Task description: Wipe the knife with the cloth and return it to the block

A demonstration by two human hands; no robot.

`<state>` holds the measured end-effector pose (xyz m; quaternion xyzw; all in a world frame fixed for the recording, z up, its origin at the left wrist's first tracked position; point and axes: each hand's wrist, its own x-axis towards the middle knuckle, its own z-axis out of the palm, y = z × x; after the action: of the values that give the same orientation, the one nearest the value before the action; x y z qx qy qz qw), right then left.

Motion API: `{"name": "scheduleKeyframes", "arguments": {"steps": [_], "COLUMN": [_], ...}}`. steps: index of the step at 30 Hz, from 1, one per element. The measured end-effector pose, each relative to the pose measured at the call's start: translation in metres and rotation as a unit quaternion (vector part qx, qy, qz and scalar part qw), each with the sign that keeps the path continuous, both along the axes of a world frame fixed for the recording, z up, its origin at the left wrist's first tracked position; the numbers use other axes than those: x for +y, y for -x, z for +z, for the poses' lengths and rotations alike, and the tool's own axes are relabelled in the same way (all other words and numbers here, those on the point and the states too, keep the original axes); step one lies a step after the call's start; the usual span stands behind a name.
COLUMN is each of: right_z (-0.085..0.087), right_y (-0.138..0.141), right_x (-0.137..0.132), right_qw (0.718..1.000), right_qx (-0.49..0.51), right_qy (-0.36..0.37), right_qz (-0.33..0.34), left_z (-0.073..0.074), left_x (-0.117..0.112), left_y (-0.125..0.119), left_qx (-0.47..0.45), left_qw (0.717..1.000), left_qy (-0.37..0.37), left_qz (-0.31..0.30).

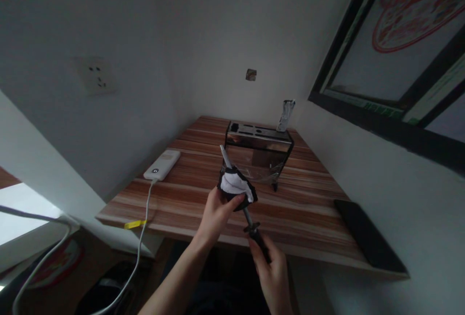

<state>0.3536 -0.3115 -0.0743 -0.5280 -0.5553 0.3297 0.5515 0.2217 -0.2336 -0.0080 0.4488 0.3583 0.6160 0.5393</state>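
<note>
My right hand (271,267) is wrapped around the black handle of a honing steel (248,216), which has a small guard above the grip. The steel's rod slants up and to the left, its tip pointing at the knife block. Around the rod's middle, my left hand (215,213) is closed on a white cloth with black edges (232,183), thumb on top. The cloth covers part of the rod; the tip shows beyond it. Just behind stands a knife block (259,132) with a metal slotted top and clear plastic about its lower part.
A silvery wrapped piece (286,115) stands up from the block's right end. On the left of the wooden table (196,136) lies a white power bank (162,164) with a cable. A yellow strip (134,224) is at the front edge, a black flat object (368,235) at right. Walls enclose the table.
</note>
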Motion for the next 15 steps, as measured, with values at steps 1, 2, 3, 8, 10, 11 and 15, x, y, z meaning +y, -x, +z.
{"name": "scheduleKeyframes", "arguments": {"steps": [1,2,3,8,10,11,15], "right_z": [-0.002,-0.003,-0.004,-0.005,-0.005,-0.006,-0.013], "right_y": [0.000,-0.001,-0.001,-0.003,-0.004,-0.004,-0.008], "right_x": [-0.001,-0.001,-0.001,0.000,0.000,0.000,0.000], "right_qw": [1.000,1.000,1.000,1.000,1.000,1.000,1.000], "right_qx": [-0.002,-0.004,-0.007,-0.018,-0.017,-0.018,-0.030], "right_qy": [0.002,0.003,0.005,-0.002,-0.007,-0.008,-0.005], "right_qz": [0.002,0.001,0.001,-0.002,-0.006,-0.007,0.000], "left_z": [0.002,0.003,0.005,0.016,0.021,0.024,0.030], "left_x": [0.002,0.003,0.005,0.014,0.019,0.022,0.037], "left_y": [0.001,0.002,0.003,0.007,0.008,0.010,0.016], "left_qx": [0.001,0.001,-0.002,-0.019,-0.008,-0.002,-0.013], "left_qw": [1.000,1.000,1.000,0.998,0.997,0.996,0.993], "left_qy": [-0.003,-0.005,-0.008,-0.037,-0.048,-0.053,-0.076], "left_qz": [0.005,0.012,0.020,0.053,0.064,0.070,0.089]}}
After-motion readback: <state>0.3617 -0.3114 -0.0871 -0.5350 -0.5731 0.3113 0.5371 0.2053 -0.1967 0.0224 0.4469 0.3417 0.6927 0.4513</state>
